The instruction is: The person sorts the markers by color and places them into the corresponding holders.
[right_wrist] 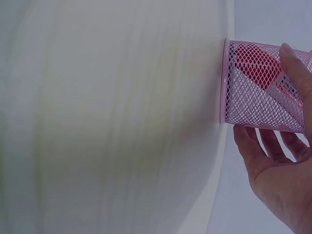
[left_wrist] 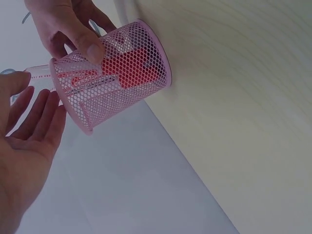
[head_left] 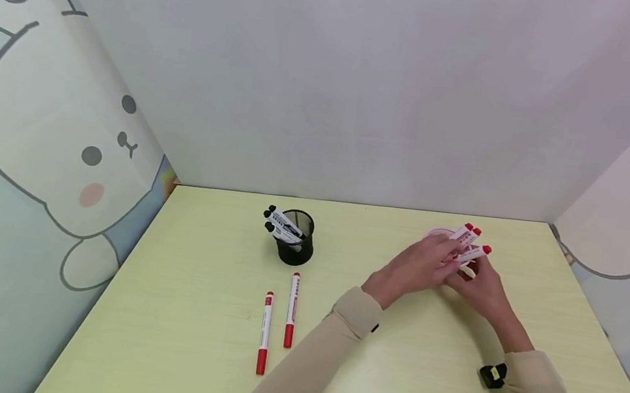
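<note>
A pink mesh pen holder [left_wrist: 117,92] stands on the table at the right, with several red-capped white markers [head_left: 466,235] leaning in it. My right hand [head_left: 483,289] grips the holder from the side, thumb and fingers on opposite sides of the mesh in the right wrist view. At the rim, my left hand [head_left: 421,262] pinches a red marker [left_wrist: 36,73] between thumb and fingers. Red caps show through the mesh near the holder's base. In the head view, both hands cover most of the holder.
A black mesh pen holder [head_left: 294,256] with several black-capped markers [head_left: 284,225] stands left of the hands. Two red markers [head_left: 265,334] lie on the table [head_left: 188,312] in front of it. Walls with cartoon drawings [head_left: 50,144] border the table.
</note>
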Available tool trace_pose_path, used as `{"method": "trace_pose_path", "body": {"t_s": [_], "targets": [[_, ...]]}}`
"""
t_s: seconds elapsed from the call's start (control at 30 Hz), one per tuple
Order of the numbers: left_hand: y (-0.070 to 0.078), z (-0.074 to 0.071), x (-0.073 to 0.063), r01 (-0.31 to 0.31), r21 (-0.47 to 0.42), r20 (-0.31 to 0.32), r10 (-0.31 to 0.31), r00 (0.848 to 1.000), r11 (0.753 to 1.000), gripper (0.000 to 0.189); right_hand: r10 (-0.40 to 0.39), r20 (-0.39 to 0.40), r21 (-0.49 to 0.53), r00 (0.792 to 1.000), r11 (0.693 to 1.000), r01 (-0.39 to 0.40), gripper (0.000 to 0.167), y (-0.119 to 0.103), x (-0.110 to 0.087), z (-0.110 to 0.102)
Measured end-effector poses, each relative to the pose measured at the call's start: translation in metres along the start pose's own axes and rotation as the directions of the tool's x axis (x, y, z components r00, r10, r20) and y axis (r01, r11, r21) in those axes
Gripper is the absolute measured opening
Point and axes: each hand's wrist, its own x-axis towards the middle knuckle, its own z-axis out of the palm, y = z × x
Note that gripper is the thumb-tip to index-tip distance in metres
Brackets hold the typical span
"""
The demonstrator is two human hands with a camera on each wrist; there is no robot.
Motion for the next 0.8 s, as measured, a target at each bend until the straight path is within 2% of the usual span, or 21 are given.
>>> {"method": "trace_pose_path", "body": {"t_s": [0.17,0.37,0.63,0.8], "targets": [[0.001,-0.007,-0.008,0.048,-0.01,0.006,-0.048,0.999,0.999,0.034,0.017,0.002,-0.007,1.0,1.0,-0.017,0.085,0.0,0.0,0.0],[-0.001,-0.012,-0.016,0.034,0.044,-0.014,-0.034,0.999,0.998,0.032,0.019,-0.003,0.0,1.0,1.0,-0.019,0.084,0.0,0.001,0.001],[-0.003,-0.016,-0.032,0.048,0.049,-0.054,-0.045,0.998,0.998,0.031,0.043,-0.001,0.008,0.999,0.999,-0.043,0.091,-0.002,0.0,0.001],[-0.006,-0.016,-0.043,0.025,0.078,-0.108,-0.017,0.994,0.997,0.026,0.034,0.002,0.016,0.999,0.999,-0.034,0.091,-0.002,0.0,0.001]]}}
